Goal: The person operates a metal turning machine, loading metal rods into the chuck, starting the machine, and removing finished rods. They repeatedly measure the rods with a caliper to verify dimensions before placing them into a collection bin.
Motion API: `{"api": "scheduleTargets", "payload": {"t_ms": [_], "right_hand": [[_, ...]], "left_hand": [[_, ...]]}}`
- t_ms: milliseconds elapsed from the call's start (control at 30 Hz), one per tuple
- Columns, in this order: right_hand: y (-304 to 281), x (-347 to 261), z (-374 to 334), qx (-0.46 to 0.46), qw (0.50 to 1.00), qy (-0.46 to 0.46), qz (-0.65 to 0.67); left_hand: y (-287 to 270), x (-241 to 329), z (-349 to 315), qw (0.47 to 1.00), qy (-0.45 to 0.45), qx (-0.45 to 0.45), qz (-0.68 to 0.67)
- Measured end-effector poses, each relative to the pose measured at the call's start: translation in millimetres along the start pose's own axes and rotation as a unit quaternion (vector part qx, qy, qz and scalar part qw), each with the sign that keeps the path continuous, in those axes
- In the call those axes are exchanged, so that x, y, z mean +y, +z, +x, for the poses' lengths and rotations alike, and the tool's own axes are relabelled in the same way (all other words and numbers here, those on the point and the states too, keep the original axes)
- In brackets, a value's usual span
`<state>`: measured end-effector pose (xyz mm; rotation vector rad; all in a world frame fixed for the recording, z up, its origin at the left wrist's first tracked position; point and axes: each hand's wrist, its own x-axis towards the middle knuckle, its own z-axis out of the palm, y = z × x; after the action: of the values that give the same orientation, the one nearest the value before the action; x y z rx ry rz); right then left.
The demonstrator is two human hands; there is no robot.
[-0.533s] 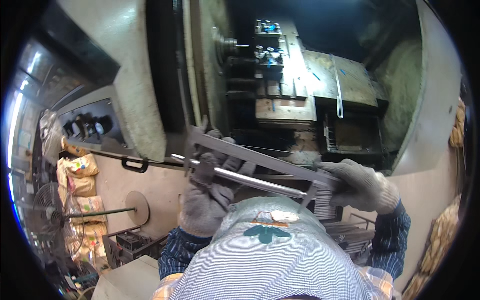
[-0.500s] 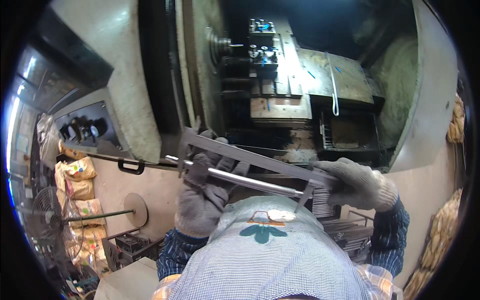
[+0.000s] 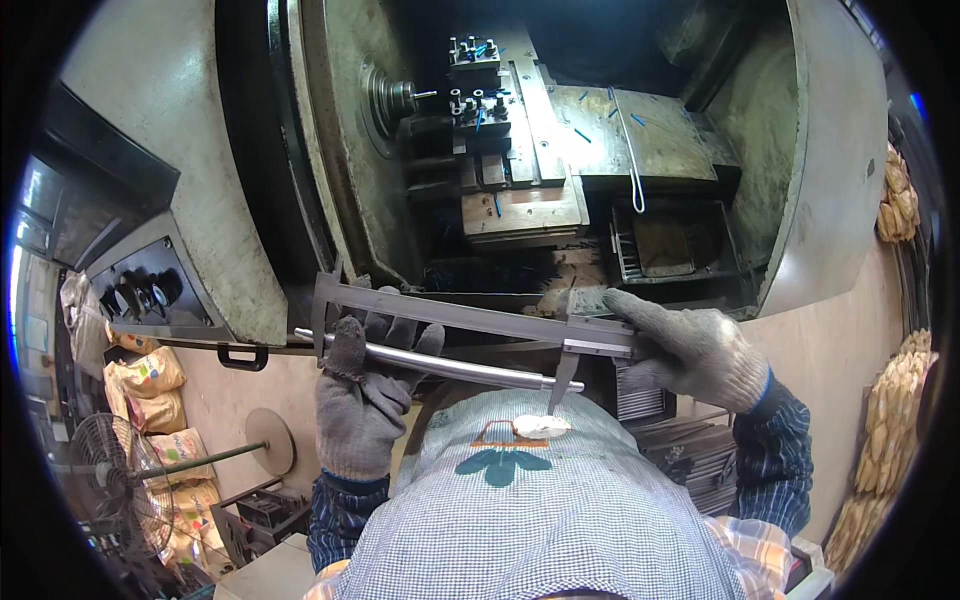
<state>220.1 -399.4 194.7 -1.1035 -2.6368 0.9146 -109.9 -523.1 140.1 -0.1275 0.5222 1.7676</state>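
My left hand (image 3: 358,415), in a grey knit glove, is closed around a shiny metal rod (image 3: 450,366) near its left end. The fingers also pass behind the beam of a long vernier caliper (image 3: 460,315), close to its fixed jaw. My gloved right hand (image 3: 695,350) grips the caliper's right end by the slider, its index finger stretched along the top. Below the beam, the rod lies roughly lengthwise between the two jaws. Its thinner right tip shows just past the sliding jaw (image 3: 563,378); its left end sticks out past the fixed jaw.
Ahead stands an open lathe with a chuck (image 3: 392,98), tool posts (image 3: 480,110) and a hooked white rod (image 3: 632,160) on its bed. A control panel (image 3: 150,290) and a fan (image 3: 110,470) are at left. Filled sacks (image 3: 150,390) line the left; bundles (image 3: 895,420) lie right.
My hands, the caliper and the rod sit farther left in the picture, as the whole view has shifted. The rod's right tip now shows beyond the sliding jaw. My right index finger has straightened.
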Motion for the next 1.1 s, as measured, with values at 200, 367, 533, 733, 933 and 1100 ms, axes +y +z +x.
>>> {"api": "scheduleTargets", "payload": {"t_ms": [200, 367, 533, 733, 933, 1100], "right_hand": [[3.7, 0.9, 3.0, 0.027, 0.999, -0.016, 0.005], [2.0, -2.1, 4.0, 0.009, 0.998, -0.037, -0.040], [13.0, 0.0, 4.4, 0.045, 0.997, -0.030, -0.056], [11.0, -0.3, 7.8, 0.064, 0.996, -0.053, -0.035], [6.8, -0.2, 9.3, 0.056, 0.995, -0.072, -0.048], [10.9, 9.0, 6.8, 0.039, 0.996, -0.053, -0.055]], "left_hand": [[1.1, 1.2, -0.5, 1.000, 0.001, -0.001, 0.016], [13.8, -1.5, -9.2, 0.999, -0.027, -0.021, -0.017], [19.0, -0.4, -13.0, 0.997, 0.002, 0.042, 0.063], [18.3, -0.5, -14.8, 0.995, 0.003, 0.076, 0.062], [8.0, -1.9, -12.7, 0.999, 0.016, -0.014, 0.048], [6.2, -3.1, -9.5, 0.998, 0.035, 0.007, 0.061]]}}
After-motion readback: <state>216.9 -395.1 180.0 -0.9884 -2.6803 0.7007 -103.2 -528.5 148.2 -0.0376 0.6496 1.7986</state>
